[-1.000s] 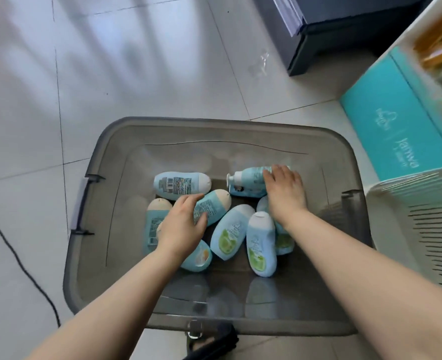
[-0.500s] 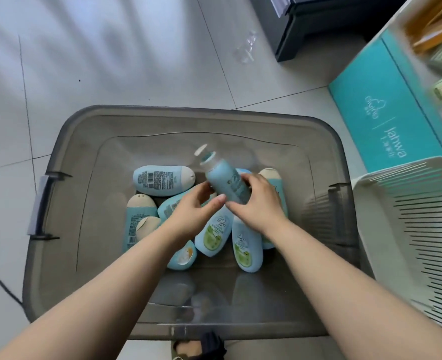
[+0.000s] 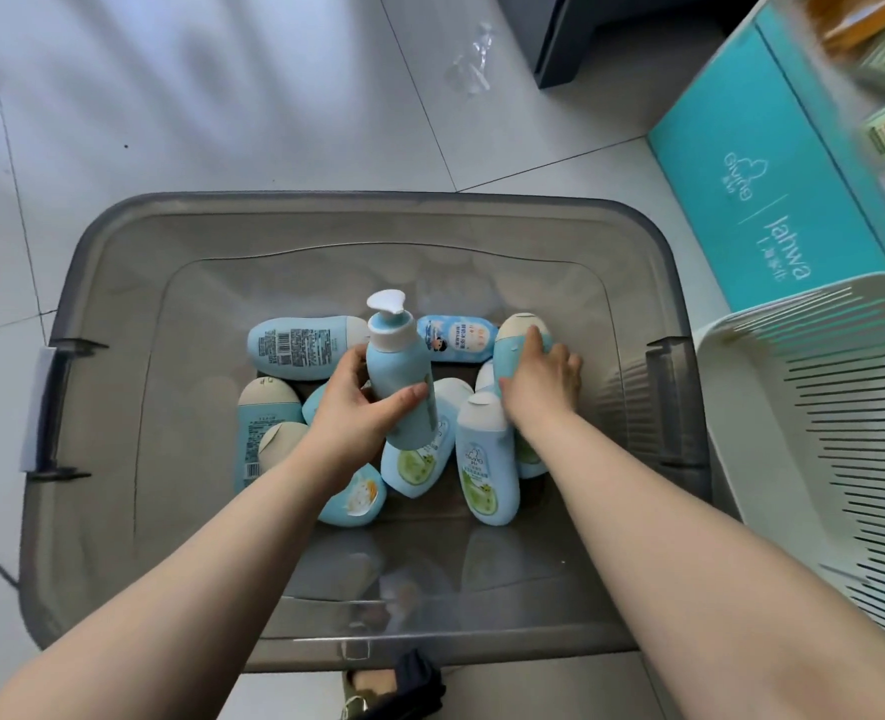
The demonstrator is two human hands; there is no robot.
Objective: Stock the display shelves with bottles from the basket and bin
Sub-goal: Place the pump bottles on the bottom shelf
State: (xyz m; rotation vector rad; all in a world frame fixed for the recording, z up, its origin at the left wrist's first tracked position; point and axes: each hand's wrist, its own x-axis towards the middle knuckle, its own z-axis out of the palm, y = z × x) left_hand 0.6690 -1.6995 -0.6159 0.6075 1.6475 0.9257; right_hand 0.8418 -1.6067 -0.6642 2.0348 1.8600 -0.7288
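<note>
Bin (image 3: 357,213): grey see-through plastic, rectangular, open on top, stands on the floor, with bottles heaped in its middle.
Pump bottle (image 3: 401,392): light blue with a white pump head, nearly upright, raised above the heap, held by the left hand (image 3: 352,413).
Cream-capped bottle (image 3: 513,340): light blue, at the right of the heap, gripped by the right hand (image 3: 541,379).
Other bottles (image 3: 484,459): light blue, lying on their sides, touching one another.
Basket (image 3: 814,407): white, slotted, just beside the bin's right side.

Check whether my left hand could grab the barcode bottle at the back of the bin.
Probably not yet: the left hand grips the pump bottle, so it is occupied, though the barcode bottle lies uncovered just beyond it in the bin.
</note>
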